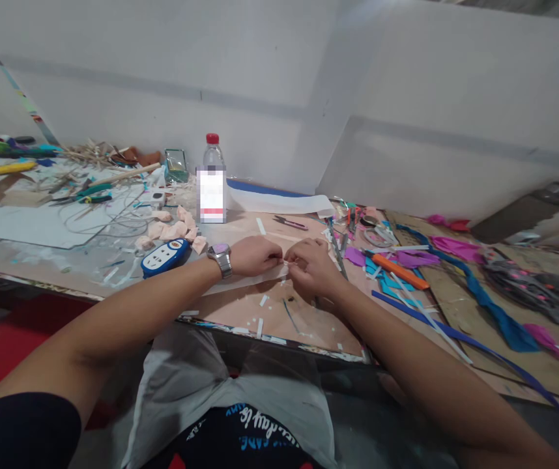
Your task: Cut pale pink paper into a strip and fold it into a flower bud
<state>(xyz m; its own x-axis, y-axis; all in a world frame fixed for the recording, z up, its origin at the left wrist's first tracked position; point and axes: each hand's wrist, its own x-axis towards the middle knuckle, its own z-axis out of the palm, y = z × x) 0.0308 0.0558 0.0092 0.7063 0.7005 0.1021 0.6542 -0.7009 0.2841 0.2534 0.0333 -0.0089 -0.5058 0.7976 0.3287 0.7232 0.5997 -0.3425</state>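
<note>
My left hand [260, 255], with a watch [221, 258] on its wrist, is closed in a pinch over the table. Fingertip to fingertip with it, my right hand [309, 264] is bent and pinched too. Between them shows the end of a thin white strip [243, 281], which runs left beneath my left wrist; its material is hard to make out. Small white cut pieces [263, 300] lie on the wooden board [279, 316] below my hands. Beyond my fingers rests a dark pointed tool [291, 223], perhaps tweezers.
A red-capped bottle [212, 195] stands behind my left hand, near a blue-and-white power socket [166, 256] and crumpled pale pieces [174, 229]. To the right lie an orange cutter knife [399, 270], a blue strip [470, 342] and coloured scraps. Pliers [91, 194] are at left.
</note>
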